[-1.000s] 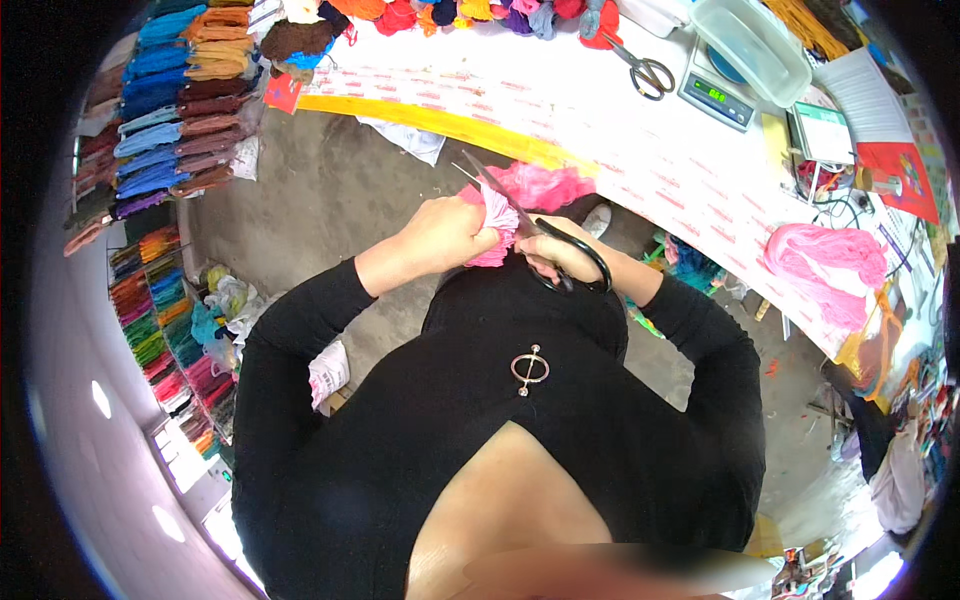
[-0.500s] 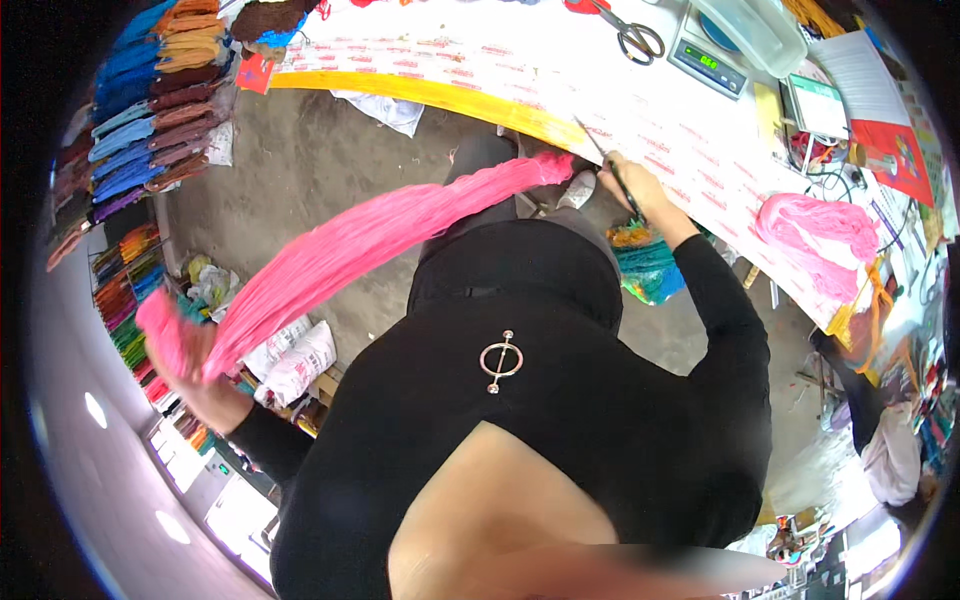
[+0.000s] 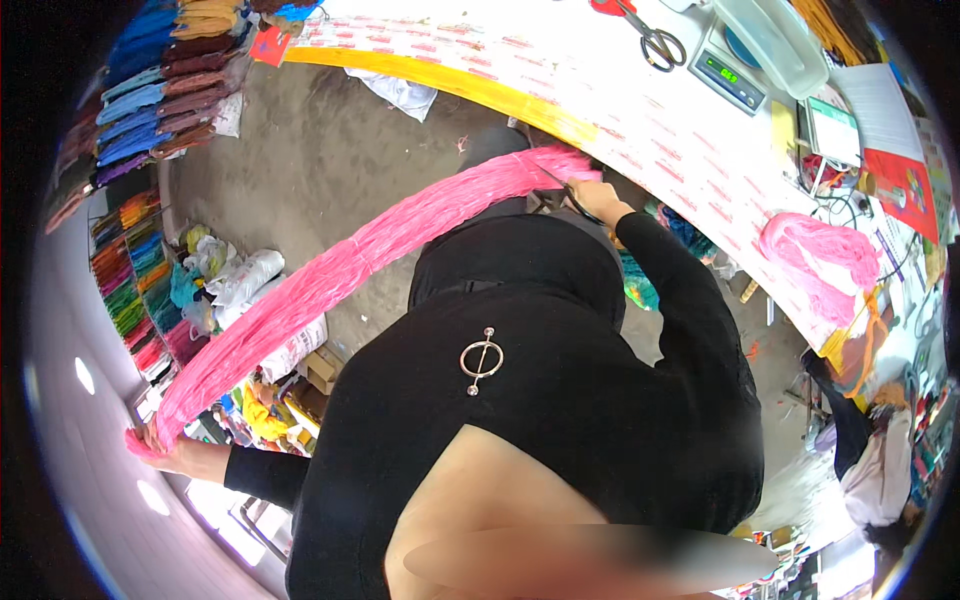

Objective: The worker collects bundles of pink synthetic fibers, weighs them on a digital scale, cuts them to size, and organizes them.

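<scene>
A long bundle of pink yarn [image 3: 330,280] stretches in an arc from the table edge down to the lower left. My left hand [image 3: 165,450] is far out to the left, gripping the bundle's lower end. My right hand [image 3: 598,200] is at the table edge by the bundle's upper end, holding black-handled scissors [image 3: 572,198] against the pink strands. My black sleeves and torso fill the middle of the view.
A white table [image 3: 640,110] with a yellow edge strip carries red-handled scissors [image 3: 655,42], a digital scale [image 3: 730,75] and another pink yarn heap [image 3: 820,250]. Shelves of coloured yarn [image 3: 130,290] line the left. Bags and boxes [image 3: 240,290] lie on the grey floor. Another person [image 3: 880,470] sits at the lower right.
My left hand pulled the pink yarn from in front of my chest far out to the left, stretching it long. My right hand moved to the table edge with the scissors.
</scene>
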### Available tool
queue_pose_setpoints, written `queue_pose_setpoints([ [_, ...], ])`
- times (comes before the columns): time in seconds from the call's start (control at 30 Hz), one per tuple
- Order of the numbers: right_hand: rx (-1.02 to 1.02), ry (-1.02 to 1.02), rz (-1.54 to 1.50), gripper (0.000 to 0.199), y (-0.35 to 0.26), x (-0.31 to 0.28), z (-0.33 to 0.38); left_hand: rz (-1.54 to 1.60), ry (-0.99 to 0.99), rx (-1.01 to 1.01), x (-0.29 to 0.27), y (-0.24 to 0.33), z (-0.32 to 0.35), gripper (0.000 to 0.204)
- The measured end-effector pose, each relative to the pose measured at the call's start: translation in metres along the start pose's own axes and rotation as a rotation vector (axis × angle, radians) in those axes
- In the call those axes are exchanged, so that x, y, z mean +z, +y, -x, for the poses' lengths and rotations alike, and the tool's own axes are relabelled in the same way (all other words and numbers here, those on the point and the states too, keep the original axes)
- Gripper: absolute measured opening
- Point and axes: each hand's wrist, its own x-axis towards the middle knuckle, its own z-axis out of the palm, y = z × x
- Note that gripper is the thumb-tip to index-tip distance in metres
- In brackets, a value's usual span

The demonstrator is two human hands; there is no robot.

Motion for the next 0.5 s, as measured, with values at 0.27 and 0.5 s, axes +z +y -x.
queue_pose_setpoints([
  [0.27,-0.007,0.028,-0.044,0.037,0.014,0.001,0.013,0.274,-0.092,-0.065,-0.284,0.065,-0.14,0.015],
  [0.5,0.219,0.302,-0.473,0.029,0.021,-0.014,0.06,0.409,0.16,-0.069,-0.362,0.089,-0.17,0.02],
])
